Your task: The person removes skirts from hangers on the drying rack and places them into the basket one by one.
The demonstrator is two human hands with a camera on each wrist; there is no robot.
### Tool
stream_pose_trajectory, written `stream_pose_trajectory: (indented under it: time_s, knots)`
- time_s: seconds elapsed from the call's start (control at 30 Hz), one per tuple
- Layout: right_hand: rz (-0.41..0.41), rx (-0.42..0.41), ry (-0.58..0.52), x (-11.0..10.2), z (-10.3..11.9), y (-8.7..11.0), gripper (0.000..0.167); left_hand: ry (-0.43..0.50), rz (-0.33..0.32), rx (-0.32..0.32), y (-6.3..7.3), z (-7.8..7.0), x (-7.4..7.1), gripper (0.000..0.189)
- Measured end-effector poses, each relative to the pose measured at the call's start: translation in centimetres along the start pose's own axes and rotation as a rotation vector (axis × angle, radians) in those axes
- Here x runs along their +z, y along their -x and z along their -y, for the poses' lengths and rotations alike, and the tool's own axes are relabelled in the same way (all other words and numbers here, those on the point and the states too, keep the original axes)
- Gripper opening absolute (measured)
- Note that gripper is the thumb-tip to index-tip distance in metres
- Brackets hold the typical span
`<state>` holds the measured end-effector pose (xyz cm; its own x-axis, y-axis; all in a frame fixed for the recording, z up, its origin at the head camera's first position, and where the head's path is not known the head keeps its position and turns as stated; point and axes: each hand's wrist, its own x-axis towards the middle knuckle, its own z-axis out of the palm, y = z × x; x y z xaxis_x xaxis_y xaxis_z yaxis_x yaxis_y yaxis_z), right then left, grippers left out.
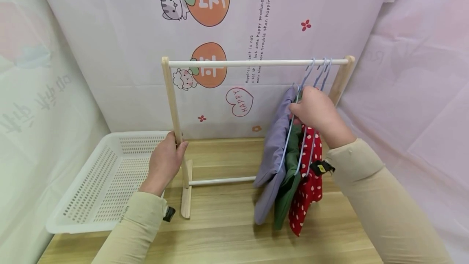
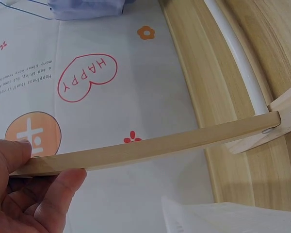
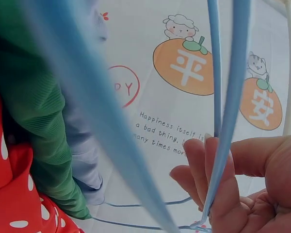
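My left hand (image 1: pixel 165 160) grips the left wooden post (image 1: pixel 171 105) of a small garment rack, thumb on one side and fingers curled on the other. At the rack's right end, several blue hangers hold folded cloths: a purple cloth (image 1: pixel 276 137), a green cloth (image 1: pixel 287 196) and a red cloth with white dots (image 1: pixel 302 205). My right hand (image 1: pixel 316 109) is at the upper part of these hangers. In the right wrist view its fingers curl around a blue hanger (image 3: pixel 231 92). Three hooks hang over the white rail (image 1: pixel 234 63); the purple cloth's hook appears below it.
On the left, a white perforated basket (image 1: pixel 110 146) stands on the wooden table (image 1: pixel 216 231). A lower white bar (image 1: pixel 223 181) joins the rack's feet. Printed white sheets (image 1: pixel 135 44) enclose the back and sides.
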<state>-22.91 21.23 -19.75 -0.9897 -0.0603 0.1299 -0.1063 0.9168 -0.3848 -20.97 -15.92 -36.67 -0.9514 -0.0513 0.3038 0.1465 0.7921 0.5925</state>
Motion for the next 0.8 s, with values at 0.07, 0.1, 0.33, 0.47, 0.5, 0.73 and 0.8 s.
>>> stream_pose_trajectory:
  time_s: [0.07, 0.1, 0.33, 0.47, 0.5, 0.73, 0.8]
  knots:
    - [-0.003, -0.007, -0.015, 0.0, -0.1, -0.1, 0.02, -0.002, 0.001, -0.001, 0.0, 0.0, 0.0, 0.033]
    - [-0.004, -0.01, -0.022, 0.0, -0.1, -0.2, 0.02, -0.004, -0.001, 0.0, 0.0, 0.0, 0.0, 0.032]
    - [0.016, 0.009, -0.088, 0.1, 0.1, -0.3, 0.02, -0.009, -0.001, 0.005, 0.0, 0.0, 0.0, 0.032]
    - [0.023, 0.02, -0.104, 0.1, 0.4, -0.2, 0.023, -0.011, 0.0, 0.006, 0.0, 0.0, 0.1, 0.034]
    - [0.024, 0.021, -0.101, 0.1, 0.5, -0.2, 0.023, -0.014, -0.004, 0.008, 0.0, 0.0, 0.1, 0.034]
    - [0.041, 0.025, -0.093, 0.2, 1.2, -0.3, 0.025, -0.025, -0.024, 0.026, -0.1, 0.1, 0.2, 0.034]
    - [0.042, 0.017, -0.091, 0.3, 1.3, -0.4, 0.025, -0.028, -0.027, 0.031, 0.0, 0.1, 0.2, 0.034]
